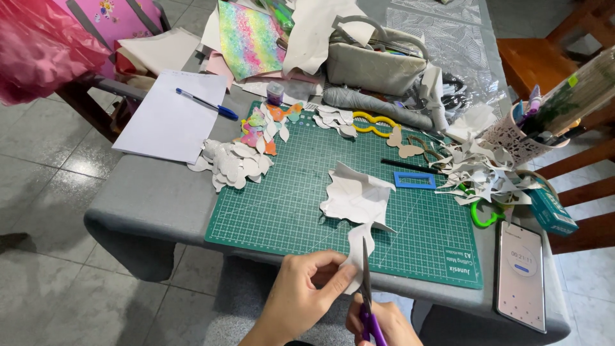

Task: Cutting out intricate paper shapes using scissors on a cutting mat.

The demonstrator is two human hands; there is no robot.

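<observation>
My left hand [306,291] pinches the lower end of a white paper piece [356,198] that trails up over the green cutting mat [288,192]. My right hand [384,323] grips purple-handled scissors [366,288], whose blades point up and away along the paper's narrow strip. Both hands hover at the mat's near edge, just past the table's front.
A pile of white cut-out shapes [232,163] and coloured ones [264,125] lies at the mat's left. White sheet with blue pen [206,104], grey bag [375,61], paper scraps [480,166], green scissors [482,213], blue frame [414,180], cup of pens [522,131], phone [521,274] surround it.
</observation>
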